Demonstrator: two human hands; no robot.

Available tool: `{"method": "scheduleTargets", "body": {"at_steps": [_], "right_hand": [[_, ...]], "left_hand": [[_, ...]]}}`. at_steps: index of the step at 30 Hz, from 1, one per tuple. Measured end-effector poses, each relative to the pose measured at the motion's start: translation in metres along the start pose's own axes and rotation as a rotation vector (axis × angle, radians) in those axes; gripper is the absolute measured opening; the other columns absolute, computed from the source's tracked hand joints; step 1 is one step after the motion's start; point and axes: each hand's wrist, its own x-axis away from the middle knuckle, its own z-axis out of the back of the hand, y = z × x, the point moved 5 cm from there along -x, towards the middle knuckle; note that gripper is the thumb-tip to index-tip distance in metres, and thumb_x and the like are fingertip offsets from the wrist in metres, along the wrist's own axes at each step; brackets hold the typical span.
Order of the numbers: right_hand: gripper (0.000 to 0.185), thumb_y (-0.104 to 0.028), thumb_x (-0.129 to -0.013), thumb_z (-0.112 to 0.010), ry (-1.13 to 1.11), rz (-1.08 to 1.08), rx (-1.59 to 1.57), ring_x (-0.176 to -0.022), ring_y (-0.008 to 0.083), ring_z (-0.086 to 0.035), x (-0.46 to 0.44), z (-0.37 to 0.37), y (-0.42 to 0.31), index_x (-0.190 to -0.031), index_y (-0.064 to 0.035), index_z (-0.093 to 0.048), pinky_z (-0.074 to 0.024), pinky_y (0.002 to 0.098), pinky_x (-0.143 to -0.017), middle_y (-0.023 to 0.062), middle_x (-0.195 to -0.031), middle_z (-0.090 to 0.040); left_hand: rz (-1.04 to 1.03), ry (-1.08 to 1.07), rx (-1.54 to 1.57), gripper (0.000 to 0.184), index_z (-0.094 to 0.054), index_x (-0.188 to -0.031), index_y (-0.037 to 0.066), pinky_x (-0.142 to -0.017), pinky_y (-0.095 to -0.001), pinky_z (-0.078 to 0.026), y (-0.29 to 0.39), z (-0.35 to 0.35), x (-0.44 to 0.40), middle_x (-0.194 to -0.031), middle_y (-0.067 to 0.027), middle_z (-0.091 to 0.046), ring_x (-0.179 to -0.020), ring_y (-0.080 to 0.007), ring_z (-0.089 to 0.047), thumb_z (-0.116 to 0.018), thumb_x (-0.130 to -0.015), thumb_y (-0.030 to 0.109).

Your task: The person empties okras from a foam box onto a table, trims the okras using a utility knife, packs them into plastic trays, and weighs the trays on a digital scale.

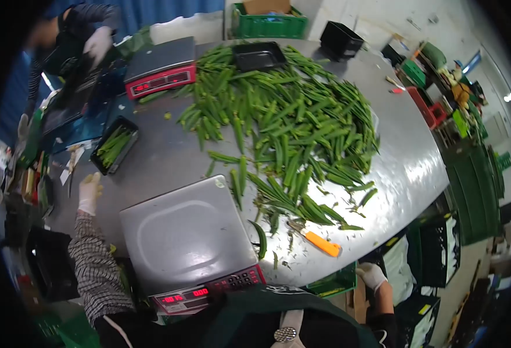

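Note:
My left hand (89,194), in a white glove, is stretched out over the left edge of the metal table. Its fingers are apart and nothing is in them. Just beyond the fingertips sits a black tray (115,145) with several okra pods in it. My right hand (372,276), gloved too, is low at the table's front edge, beside a green crate (339,282) and a brown cardboard piece (358,298); how its fingers are closed is unclear. In front of me stands a scale (189,232) with a bare plate. A large heap of okra (290,127) covers the middle.
An orange-handled knife (323,243) lies near the front edge. A second scale (160,66) stands at the back left, near a co-worker's gloved hand (98,45). One black tray (259,56) rests on the heap; stacked black trays (341,40) stand behind.

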Motion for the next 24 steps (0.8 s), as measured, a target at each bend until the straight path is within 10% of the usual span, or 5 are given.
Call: {"method": "scheduleTargets", "body": {"at_steps": [7, 11, 13, 17, 24], "right_hand": [[0.032, -0.027, -0.082, -0.060, -0.007, 0.041, -0.276, -0.086, 0.0285, -0.064, -0.025, 0.016, -0.032, -0.100, -0.0006, -0.063, -0.0489, 0.0333, -0.078, 0.0178, -0.092, -0.065], [0.029, -0.024, -0.083, -0.060, 0.010, 0.027, -0.204, -0.082, 0.0261, -0.065, -0.035, 0.020, -0.014, -0.099, -0.0003, -0.064, -0.0493, 0.0323, -0.075, 0.0170, -0.090, -0.066], [0.029, -0.023, -0.082, -0.061, -0.005, 0.052, -0.215, -0.078, 0.0230, -0.064, -0.040, 0.018, -0.013, -0.099, 0.0003, -0.064, -0.0494, 0.0310, -0.072, 0.0161, -0.087, -0.066], [0.028, -0.024, -0.082, -0.060, -0.031, 0.078, -0.211, -0.077, 0.0259, -0.065, -0.042, 0.023, -0.019, -0.098, -0.0007, -0.065, -0.0495, 0.0327, -0.072, 0.0172, -0.085, -0.066], [0.029, -0.026, -0.083, -0.058, 0.085, 0.207, -0.218, -0.077, 0.0296, -0.063, -0.059, 0.040, -0.026, -0.096, -0.0009, -0.065, -0.0490, 0.0341, -0.072, 0.0182, -0.084, -0.065]], "left_hand": [[-0.670, 0.405, -0.685, 0.041, -0.049, -0.119, -0.005, -0.093, -0.0330, -0.038, 0.101, 0.114, 0.116, -0.115, -0.0221, -0.056, -0.107, -0.0316, -0.053, -0.049, -0.089, 0.024], [0.249, 0.603, -1.229, 0.051, -0.043, -0.122, -0.007, -0.091, -0.0419, -0.041, 0.053, 0.217, 0.202, -0.113, -0.0281, -0.053, -0.107, -0.0401, -0.051, -0.045, -0.090, 0.033], [-0.069, 0.599, -1.190, 0.044, -0.046, -0.118, -0.008, -0.088, -0.0416, -0.044, -0.048, 0.312, 0.157, -0.112, -0.0297, -0.053, -0.107, -0.0395, -0.051, -0.043, -0.091, 0.026], [0.346, 0.351, -1.519, 0.032, -0.053, -0.110, -0.006, -0.089, -0.0376, -0.043, -0.030, 0.303, 0.171, -0.108, -0.0215, -0.059, -0.105, -0.0392, -0.053, -0.045, -0.087, 0.016], [0.222, 0.793, -1.334, 0.042, -0.052, -0.115, 0.006, -0.094, -0.0479, -0.035, 0.114, 0.185, 0.285, -0.115, -0.0129, -0.058, -0.109, -0.0339, -0.052, -0.053, -0.083, 0.034]]}}
